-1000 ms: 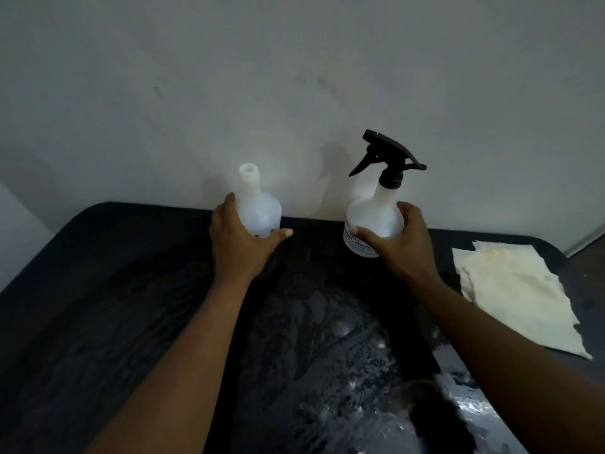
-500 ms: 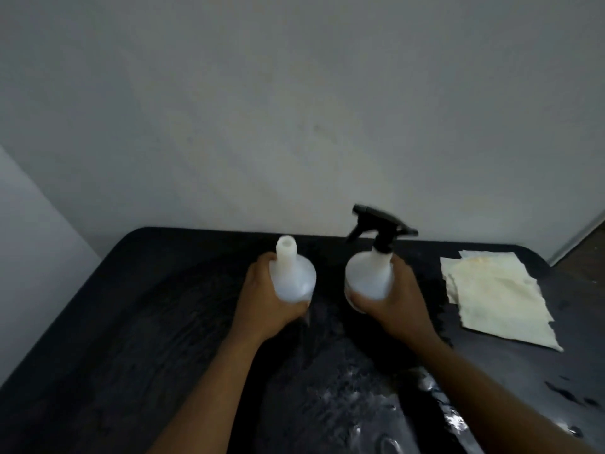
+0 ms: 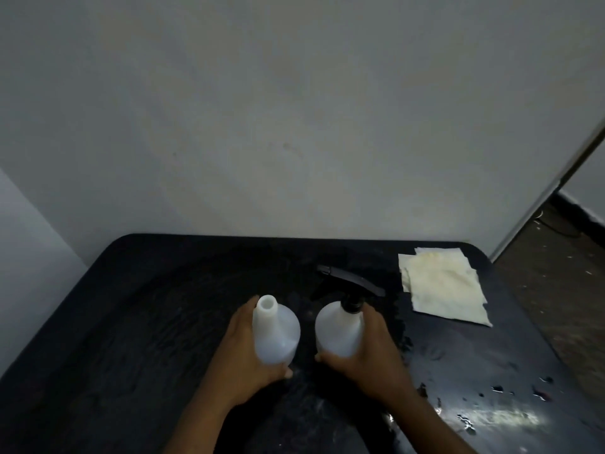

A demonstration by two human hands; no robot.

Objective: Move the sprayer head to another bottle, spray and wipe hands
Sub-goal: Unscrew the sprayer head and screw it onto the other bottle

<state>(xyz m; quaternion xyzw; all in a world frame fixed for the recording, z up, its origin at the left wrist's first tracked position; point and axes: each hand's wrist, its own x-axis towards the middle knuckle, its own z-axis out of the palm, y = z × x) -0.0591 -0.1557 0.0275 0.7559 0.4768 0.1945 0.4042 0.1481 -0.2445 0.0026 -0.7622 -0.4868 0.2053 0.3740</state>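
Two white plastic bottles stand side by side on a black wet table (image 3: pixel 137 322). The open-necked bottle (image 3: pixel 276 332) has no cap, and my left hand (image 3: pixel 242 358) grips its left side and base. The bottle on the right (image 3: pixel 339 332) carries a black sprayer head (image 3: pixel 350 281) whose nozzle points left. My right hand (image 3: pixel 376 352) wraps around that bottle from the right. A pale yellow cloth (image 3: pixel 445 286) lies flat at the table's far right.
A plain grey wall (image 3: pixel 294 126) rises directly behind the table. Water drops and a wet sheen (image 3: pixel 501 417) cover the table's near right part. Dark floor (image 3: pixel 556 273) shows beyond the table's right edge.
Both hands have drawn the two bottles away from the wall toward me, and the bottles now stand closer together. The camera has tilted so more wall shows.
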